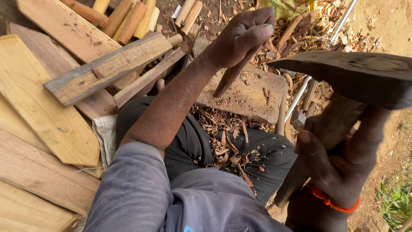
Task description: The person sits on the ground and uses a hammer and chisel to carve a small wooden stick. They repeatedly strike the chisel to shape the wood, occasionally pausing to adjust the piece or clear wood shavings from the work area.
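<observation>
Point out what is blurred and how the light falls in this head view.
Head view: soft, even daylight, no glare; the axe head looms near the lens, slightly soft; right hand on its handle and left hand gripping the wooden stick look sharp.

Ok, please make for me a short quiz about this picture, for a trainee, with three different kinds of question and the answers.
1. True or false: the left hand holds a wooden stick standing on the chopping block.
2. What does the right hand grip?
A. a saw
B. the handle of an axe-like tool
C. a plank
3. Fill in: the wood shavings lie on the person's ____.

Key: 1 true; 2 B; 3 lap.
</observation>
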